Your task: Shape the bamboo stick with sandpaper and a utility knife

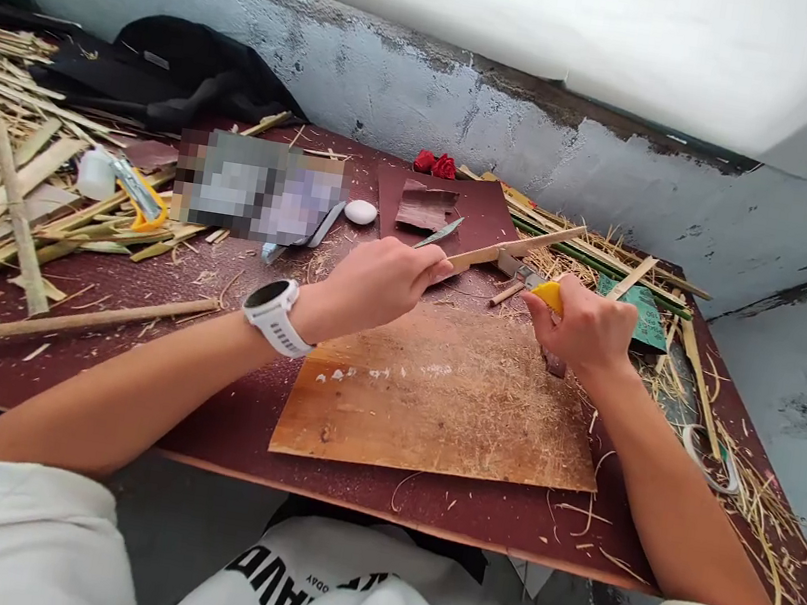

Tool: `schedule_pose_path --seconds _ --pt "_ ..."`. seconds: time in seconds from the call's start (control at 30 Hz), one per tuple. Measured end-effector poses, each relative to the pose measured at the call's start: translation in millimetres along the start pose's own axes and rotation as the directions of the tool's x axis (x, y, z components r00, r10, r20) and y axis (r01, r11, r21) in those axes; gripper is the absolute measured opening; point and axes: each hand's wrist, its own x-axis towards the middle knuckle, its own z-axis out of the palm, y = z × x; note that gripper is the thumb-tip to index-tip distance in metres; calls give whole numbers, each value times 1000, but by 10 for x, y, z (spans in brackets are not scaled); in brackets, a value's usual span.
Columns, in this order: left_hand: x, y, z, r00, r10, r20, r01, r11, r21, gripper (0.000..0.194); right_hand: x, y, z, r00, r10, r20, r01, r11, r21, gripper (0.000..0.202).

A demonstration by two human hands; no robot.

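My left hand (376, 283) grips the near end of a thin bamboo strip (526, 241) that slants up and away to the right. A white watch (274, 314) sits on that wrist. My right hand (582, 324) is closed on a yellow-handled knife (548, 292), whose metal blade (519, 269) rests against the strip a little beyond my left fingers. Both hands hover over the far edge of a scratched plywood board (435, 398) lying on the dark red table (234, 419).
Split bamboo strips and canes (4, 182) pile up at the left beside a yellow cutter (138, 192). A black bag (180, 72) lies by the wall. Also here: a white oval object (360, 212), red flowers (434, 163), a green mat (644, 313), tape roll (710, 460), shavings at right.
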Motion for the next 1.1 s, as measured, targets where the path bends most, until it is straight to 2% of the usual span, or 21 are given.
schedule_pose_path --seconds 0.07,0.1,0.2,0.33,0.47,0.6,0.7,0.9,1.03,1.1 --pt "-36 -60 -10 997 -3 -83 13 992 124 34 14 147 30 997 81 -9 -81 997 -14 67" --pt "-52 -91 -17 994 -15 -105 27 993 114 34 16 224 38 991 134 -27 -134 991 -24 68" --pt "-76 -143 -21 994 -62 -86 54 994 -95 32 -18 334 28 977 199 -82 -199 980 -3 68" --pt "-96 -71 24 996 -87 15 87 954 -285 32 -127 70 -46 996 30 -89 -21 995 101 65" --pt "-146 33 46 997 -46 56 62 944 -323 31 -199 -239 -120 989 -123 -80 133 982 136 65" --pt "-182 67 39 999 44 14 -39 972 -234 30 -220 -267 -135 987 -140 -79 149 981 121 66" --pt "-191 76 52 995 93 26 -87 978 -188 28 -231 -238 -129 985 -143 -99 155 980 125 65" --pt "-225 79 92 993 99 61 -89 984 -156 33 -245 -283 -150 975 -188 -115 201 972 123 64" --pt "-233 94 82 990 126 69 -120 989 -88 33 -221 -268 -146 984 -156 -89 165 980 107 68" --pt "-212 120 72 994 83 69 -77 993 -92 33 -195 -229 -135 985 -151 -82 157 985 74 70"
